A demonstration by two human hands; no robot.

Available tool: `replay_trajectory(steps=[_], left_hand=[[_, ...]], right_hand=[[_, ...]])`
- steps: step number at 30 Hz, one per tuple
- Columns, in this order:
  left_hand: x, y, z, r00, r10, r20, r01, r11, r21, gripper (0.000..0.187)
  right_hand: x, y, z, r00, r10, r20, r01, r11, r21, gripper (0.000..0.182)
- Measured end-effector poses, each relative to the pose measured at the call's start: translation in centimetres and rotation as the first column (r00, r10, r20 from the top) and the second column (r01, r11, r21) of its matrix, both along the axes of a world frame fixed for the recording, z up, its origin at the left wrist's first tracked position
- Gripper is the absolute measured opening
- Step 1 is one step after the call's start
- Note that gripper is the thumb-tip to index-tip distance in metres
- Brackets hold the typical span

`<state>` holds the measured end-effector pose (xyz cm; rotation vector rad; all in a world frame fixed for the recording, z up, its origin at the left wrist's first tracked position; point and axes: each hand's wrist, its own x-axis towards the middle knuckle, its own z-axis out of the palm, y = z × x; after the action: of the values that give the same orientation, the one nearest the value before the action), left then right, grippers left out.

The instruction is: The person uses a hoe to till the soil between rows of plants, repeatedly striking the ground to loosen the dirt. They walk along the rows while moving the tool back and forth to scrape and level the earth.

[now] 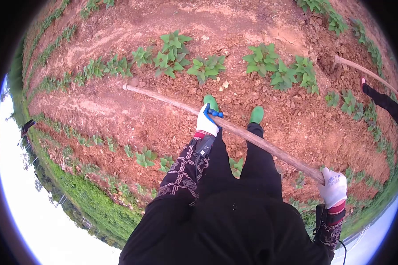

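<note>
Both gloved hands are closed round the pole [269, 146], which slants across the person's front, above the reddish soil [168, 132]. The left hand [208, 121] grips it partway along, blue fingertips showing on the far side — its palm is hidden. The right hand [333, 187] wraps the near end and covers the tip; most of its fingers are out of sight. The far end is pale and small beside a clod, and whether it carries a blade is hard to tell.

Of the 2 green boots [256, 115], the left is partly covered by the left hand. Leafy plants [205, 67] grow in rows, blurring toward the edges. At right, a co-worker's leg [384, 104] and a 2nd handle [367, 70] are cut off by the dark rim — no hand can be made out there. At far left, a dark figure [28, 126] is too small to read.
</note>
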<state>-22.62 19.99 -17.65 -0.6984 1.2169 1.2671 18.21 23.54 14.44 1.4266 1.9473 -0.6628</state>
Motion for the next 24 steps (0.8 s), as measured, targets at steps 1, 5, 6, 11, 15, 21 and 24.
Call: replay_trajectory(steps=[1, 5, 6, 11, 15, 21, 24], left_hand=[[-0.7, 0.5, -0.1, 0.995, 0.031, 0.097, -0.024, 0.997, -0.076, 0.039], [-2.8, 1.1, -1.3, 0.993, 0.104, 0.052, -0.101, 0.993, -0.069, 0.037], [-2.3, 1.1, -0.9, 0.993, 0.105, 0.057, -0.1, 0.992, -0.077, 0.037], [-1.9, 0.2, 0.3, 0.983, 0.14, 0.121, -0.132, 0.989, -0.07, 0.035], [-6.8, -1.4, 1.4, 0.987, 0.162, 0.001, -0.161, 0.982, -0.095, 0.036], [-21.8, -5.5, 4.8, 0.924, 0.11, -0.366, -0.196, 0.958, -0.207, 0.035], [-28.8, -6.9, 6.3, 0.858, 0.077, -0.507, -0.235, 0.938, -0.255, 0.034]], right_hand=[[0.1, 0.1, -0.4, 1.0, -0.005, 0.004, 0.005, 1.0, 0.007, 0.022], [2.4, -0.3, -3.7, 0.999, 0.014, -0.051, -0.01, 0.997, 0.074, 0.024], [2.8, -0.4, -4.2, 0.998, 0.012, -0.068, -0.006, 0.997, 0.08, 0.024], [5.9, -1.6, -8.1, 1.0, -0.009, 0.009, 0.008, 0.996, 0.085, 0.029], [2.5, -2.0, -13.3, 0.999, 0.022, 0.038, -0.023, 1.0, 0.018, 0.03], [-10.3, -2.9, -20.7, 0.987, 0.011, -0.161, -0.059, 0.953, -0.298, 0.016], [-16.9, -2.0, -20.3, 0.954, 0.03, -0.297, -0.132, 0.935, -0.33, 0.021]])
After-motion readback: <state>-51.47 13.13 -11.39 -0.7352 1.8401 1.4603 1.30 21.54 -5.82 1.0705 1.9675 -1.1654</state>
